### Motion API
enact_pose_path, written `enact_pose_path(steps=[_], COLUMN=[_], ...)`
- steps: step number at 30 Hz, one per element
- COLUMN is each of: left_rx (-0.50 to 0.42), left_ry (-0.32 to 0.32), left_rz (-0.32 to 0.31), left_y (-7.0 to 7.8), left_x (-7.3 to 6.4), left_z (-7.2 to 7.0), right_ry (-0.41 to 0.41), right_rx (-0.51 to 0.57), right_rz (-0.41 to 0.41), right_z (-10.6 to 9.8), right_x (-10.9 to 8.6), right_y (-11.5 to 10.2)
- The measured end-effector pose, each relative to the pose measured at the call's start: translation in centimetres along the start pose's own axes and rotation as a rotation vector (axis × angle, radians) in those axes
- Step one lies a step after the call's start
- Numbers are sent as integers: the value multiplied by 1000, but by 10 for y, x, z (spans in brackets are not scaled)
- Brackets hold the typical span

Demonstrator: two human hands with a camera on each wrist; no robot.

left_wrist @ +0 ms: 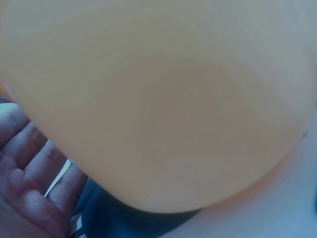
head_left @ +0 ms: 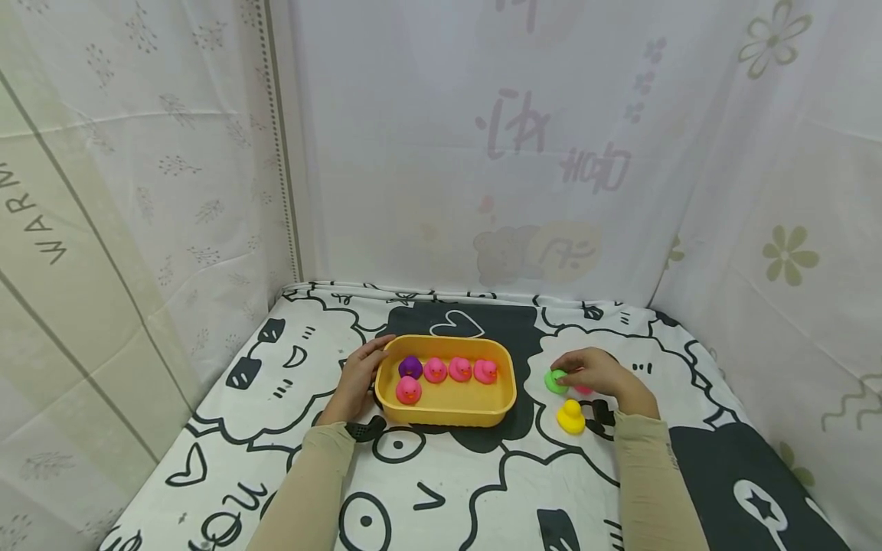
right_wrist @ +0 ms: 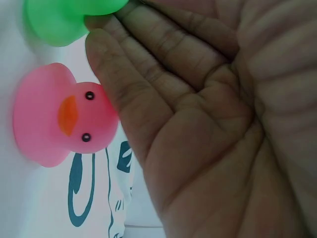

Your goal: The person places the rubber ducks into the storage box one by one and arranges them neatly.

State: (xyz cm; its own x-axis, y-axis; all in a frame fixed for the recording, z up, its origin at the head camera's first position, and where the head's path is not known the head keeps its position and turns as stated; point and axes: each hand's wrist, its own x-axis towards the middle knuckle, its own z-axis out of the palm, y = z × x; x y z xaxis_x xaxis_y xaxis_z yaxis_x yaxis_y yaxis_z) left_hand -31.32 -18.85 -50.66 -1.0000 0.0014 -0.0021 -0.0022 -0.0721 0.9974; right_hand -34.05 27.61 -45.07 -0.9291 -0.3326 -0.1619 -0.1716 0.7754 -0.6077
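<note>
Fingers of the left hand (head_left: 360,375) lie along the outside of a round-cornered yellow plastic tray (head_left: 444,418), slightly spread rather than clamped, probably to steady it on the white cloth with black cartoon print (head_left: 427,459). Inside, just beyond those fingers, sits 1 purple duck-shaped toy (head_left: 410,367) with 4 glossy pink duck-shaped toys (head_left: 460,369): 3 run on in a row away from the fingertips and 1 stands in front of the purple one, perhaps spaced this way so each stays upright.

Well to the tray's right, the right hand's (head_left: 596,371) thumb and fingertips seem to pinch 1 bright green duck-shaped toy (head_left: 556,381), the fingers pressed together, likely because so small and rounded a body suits a fingertip hold. Just beside the outer edge of those fingers is 1 loose pink duck-shaped toy (right_wrist: 44,114); whether they touch, I cannot tell. 1 yellow duck-shaped toy (head_left: 571,417) rests nearer the wearer than the right fingertips, outside their grasp.
</note>
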Motion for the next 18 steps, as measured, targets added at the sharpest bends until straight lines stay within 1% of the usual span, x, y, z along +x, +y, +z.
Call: enact_pose_path(steps=[18], left_rx=[5], left_ry=[4], left_rz=[-9], left_y=[0], left_x=[1], left_z=[-1], right_ry=[39], right_rx=[-27], right_rz=[-15], right_z=[2], right_x=[3], right_y=[0])
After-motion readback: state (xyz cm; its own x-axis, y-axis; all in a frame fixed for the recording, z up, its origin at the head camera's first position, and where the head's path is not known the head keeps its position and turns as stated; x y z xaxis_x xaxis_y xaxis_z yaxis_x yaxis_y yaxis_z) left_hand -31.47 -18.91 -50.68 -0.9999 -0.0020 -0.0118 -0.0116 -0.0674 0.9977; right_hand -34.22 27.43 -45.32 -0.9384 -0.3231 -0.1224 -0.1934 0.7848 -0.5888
